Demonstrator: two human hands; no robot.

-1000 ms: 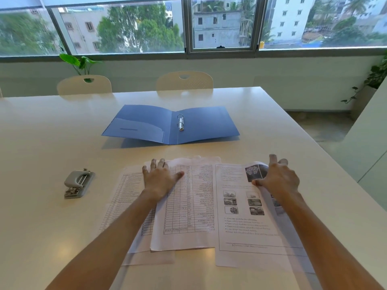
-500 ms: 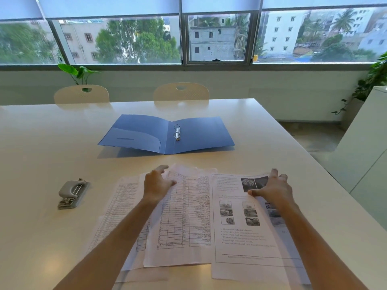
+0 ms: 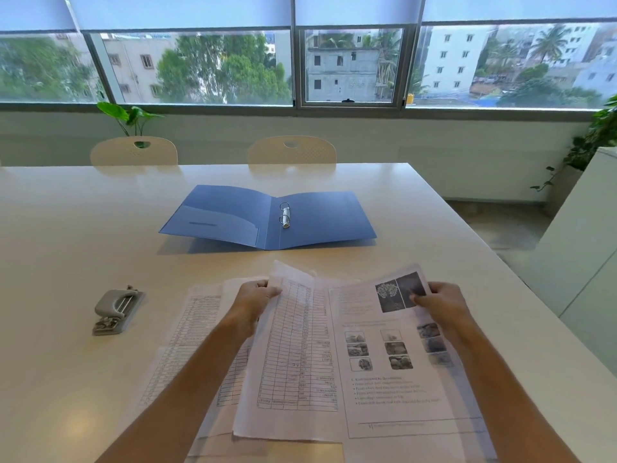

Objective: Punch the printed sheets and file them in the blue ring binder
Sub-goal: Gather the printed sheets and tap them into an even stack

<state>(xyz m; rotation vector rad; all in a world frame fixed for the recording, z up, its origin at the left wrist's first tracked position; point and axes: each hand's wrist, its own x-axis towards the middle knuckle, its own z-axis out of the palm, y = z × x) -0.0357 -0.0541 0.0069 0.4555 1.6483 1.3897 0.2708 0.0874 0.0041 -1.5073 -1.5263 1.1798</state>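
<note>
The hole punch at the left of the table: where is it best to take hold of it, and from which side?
Probably grip the hole punch across its rounded grey lever, coming from above with the left hand: it lies flat, apart from the sheets.

Both bare forearms were extended forward from the lower edge of view, roughly parallel, converging slightly toward the hands. The left hand (image 3: 254,297) was held knuckles-up, fingers curled under and thumb (image 3: 271,291) laid on top in a pinch. The right hand (image 3: 441,304) was likewise curled, thumb pressed inward across the top, wrist kept straight, back of hand turned upward.
</note>
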